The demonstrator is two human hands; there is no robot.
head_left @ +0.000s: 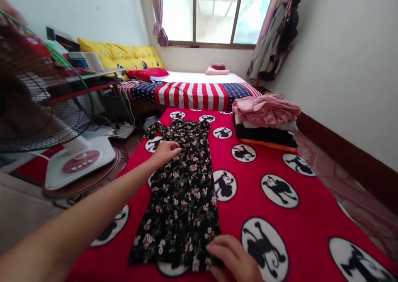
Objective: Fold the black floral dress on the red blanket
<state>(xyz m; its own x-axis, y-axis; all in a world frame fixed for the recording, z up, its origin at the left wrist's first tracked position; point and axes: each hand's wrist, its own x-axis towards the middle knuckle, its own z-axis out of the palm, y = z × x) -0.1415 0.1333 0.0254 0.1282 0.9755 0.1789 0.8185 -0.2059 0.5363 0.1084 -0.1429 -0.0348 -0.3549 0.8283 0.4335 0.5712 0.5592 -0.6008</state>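
Observation:
A black dress (189, 182) with a pink and white flower print lies spread out, its hem nearest me and one short sleeve out to the left. My left hand (167, 152) is at the dress's left edge near the waist, fingertips pinched together on the cloth. At the near right corner of the hem is my right hand (234, 255). Its fingers touch the edge of the fabric, with the thumb apart from them. Beneath the dress is a red blanket (248, 203) with white circles and black monkey figures.
A stack of folded clothes (265, 122) stands on the blanket's far right. On the left, a fan (77, 157) sits on a round stool beside a cluttered desk (90, 76). Beyond is a bed with a stars-and-stripes cover (192, 96). Clothes (273, 41) hang by the window.

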